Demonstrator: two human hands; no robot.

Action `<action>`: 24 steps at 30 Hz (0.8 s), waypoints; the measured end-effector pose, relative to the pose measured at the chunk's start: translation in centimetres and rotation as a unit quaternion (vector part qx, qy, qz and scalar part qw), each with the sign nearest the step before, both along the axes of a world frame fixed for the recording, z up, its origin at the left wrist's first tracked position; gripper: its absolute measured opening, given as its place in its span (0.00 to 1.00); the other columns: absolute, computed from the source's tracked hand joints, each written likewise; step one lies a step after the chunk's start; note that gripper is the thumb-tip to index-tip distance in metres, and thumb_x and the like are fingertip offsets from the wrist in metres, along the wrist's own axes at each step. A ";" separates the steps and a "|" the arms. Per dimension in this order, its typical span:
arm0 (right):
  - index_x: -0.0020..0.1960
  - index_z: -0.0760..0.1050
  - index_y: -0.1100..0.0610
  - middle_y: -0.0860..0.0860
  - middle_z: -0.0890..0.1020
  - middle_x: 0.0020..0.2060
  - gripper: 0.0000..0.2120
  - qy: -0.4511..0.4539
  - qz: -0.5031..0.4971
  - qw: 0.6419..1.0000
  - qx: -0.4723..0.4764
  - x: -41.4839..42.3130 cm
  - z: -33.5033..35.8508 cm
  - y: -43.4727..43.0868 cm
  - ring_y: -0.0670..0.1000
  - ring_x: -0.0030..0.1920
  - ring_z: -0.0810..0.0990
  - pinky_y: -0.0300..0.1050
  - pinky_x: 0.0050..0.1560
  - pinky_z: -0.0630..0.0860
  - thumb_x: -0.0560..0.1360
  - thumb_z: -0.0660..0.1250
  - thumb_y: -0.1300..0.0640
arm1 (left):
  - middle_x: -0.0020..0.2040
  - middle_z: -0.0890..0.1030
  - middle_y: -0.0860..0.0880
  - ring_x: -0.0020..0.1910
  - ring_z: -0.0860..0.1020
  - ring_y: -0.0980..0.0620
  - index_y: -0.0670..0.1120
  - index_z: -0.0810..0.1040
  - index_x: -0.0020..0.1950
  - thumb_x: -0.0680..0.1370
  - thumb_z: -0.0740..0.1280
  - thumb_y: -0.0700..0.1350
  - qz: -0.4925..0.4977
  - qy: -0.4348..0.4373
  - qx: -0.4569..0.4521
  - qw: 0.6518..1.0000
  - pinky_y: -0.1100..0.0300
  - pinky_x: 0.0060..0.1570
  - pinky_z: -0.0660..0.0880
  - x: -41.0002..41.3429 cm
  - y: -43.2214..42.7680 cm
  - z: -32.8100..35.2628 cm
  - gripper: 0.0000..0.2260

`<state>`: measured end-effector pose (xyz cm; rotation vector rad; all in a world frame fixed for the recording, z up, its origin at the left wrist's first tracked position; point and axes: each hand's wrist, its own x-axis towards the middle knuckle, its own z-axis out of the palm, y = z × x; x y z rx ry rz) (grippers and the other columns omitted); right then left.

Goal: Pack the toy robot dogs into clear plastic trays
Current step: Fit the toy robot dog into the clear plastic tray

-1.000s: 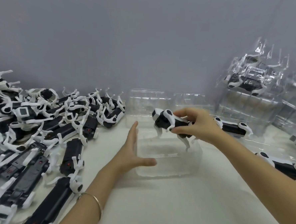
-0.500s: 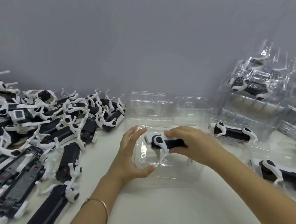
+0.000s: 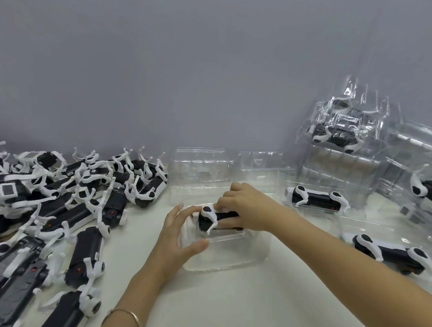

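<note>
Fingers (image 3: 226, 202) of the right hand (image 3: 250, 208) curl together over the back of a small black toy robot dog (image 3: 215, 220) with glossy white curved legs, gripping it from above. The toy robot dog sits low inside a shallow clear plastic tray (image 3: 229, 260) with rounded corners, its head end towards the left. The left hand (image 3: 177, 239) clasps the tray's left end, fingers slightly spread along the far rim and thumb pressed to the near wall; a thin gold bangle (image 3: 124, 314) circles that wrist.

The tray rests on a smooth off-white table (image 3: 226, 310) set against a plain matte grey wall (image 3: 215, 75). To the left lies a tangled heap of loose dogs (image 3: 55, 204), hard black bodies and white legs jutting at all angles. Behind the tray stand empty clear trays (image 3: 202, 167). To the right, filled trays (image 3: 391, 255) each hold one dog, beside a glinting stack of trays (image 3: 337, 140).
</note>
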<state>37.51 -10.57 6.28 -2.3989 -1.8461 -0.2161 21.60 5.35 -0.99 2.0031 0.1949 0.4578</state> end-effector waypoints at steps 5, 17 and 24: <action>0.59 0.77 0.43 0.41 0.74 0.54 0.16 0.281 -0.094 0.923 0.243 -0.2 -0.6 -3.1 0.39 0.56 0.71 0.39 0.60 0.69 0.76 0.69 0.60 | 0.76 0.62 0.59 0.75 0.59 0.60 0.61 0.63 0.72 0.53 0.76 0.64 0.026 -0.056 -0.222 0.973 0.56 0.73 0.58 0.6 -0.4 1.6 0.50; 0.79 0.52 0.50 0.50 0.57 0.78 0.37 0.494 -0.318 0.764 0.267 -1.0 -2.3 -2.8 0.51 0.76 0.59 0.43 0.62 0.63 0.77 0.68 0.54 | 0.46 0.78 0.47 0.47 0.76 0.46 0.41 0.75 0.54 0.71 0.77 0.46 0.146 0.140 -0.246 0.948 0.59 0.38 0.71 6.4 -1.5 3.7 0.18; 0.63 0.76 0.58 0.50 0.81 0.48 0.20 0.637 -0.344 0.619 0.305 -3.0 -1.6 -3.9 0.47 0.44 0.79 0.36 0.40 0.72 0.74 0.73 0.53 | 0.40 0.78 0.55 0.41 0.76 0.57 0.46 0.75 0.45 0.73 0.76 0.44 0.171 0.050 -0.235 0.956 0.63 0.36 0.68 4.3 -3.6 4.5 0.10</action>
